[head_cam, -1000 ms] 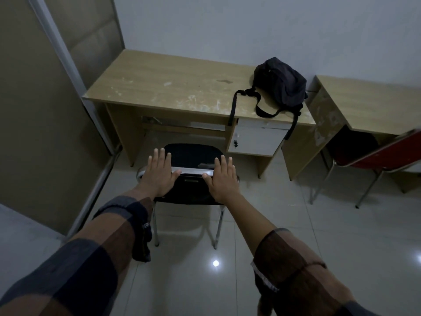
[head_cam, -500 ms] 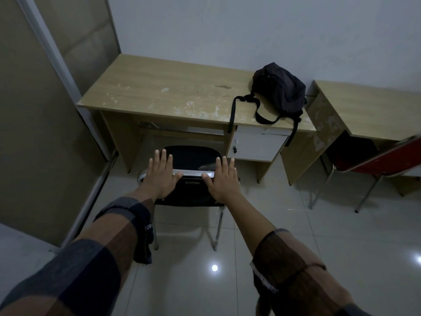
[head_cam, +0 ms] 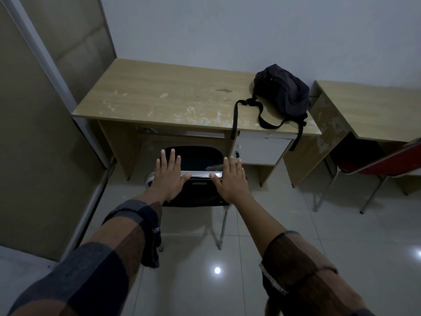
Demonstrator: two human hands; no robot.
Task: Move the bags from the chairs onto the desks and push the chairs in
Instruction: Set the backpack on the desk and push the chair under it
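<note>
Glossy pale floor tiles (head_cam: 284, 247) and a plain white wall (head_cam: 250, 30) frame the scene. Left hand (head_cam: 167, 179) and right hand (head_cam: 231, 180) lie flat, fingers spread and gripping nothing, palms pressed on the top of the chair (head_cam: 196, 165) backrest at either end of its shiny metal rail. That chair is black, padded, on thin chrome legs, its seat partly under the table (head_cam: 170, 99) at 12 o'clock from the hands. This table is pale wood laminate, scuffed with white marks, with a white drawer at its right. At 1 o'clock from the right hand, the bag (head_cam: 281, 90) sits on the table's right end: black, soft, slumped fabric, its straps hanging over the front edge. At 3 o'clock, a red chair (head_cam: 385, 165) stands at a second table (head_cam: 376, 110).
</note>
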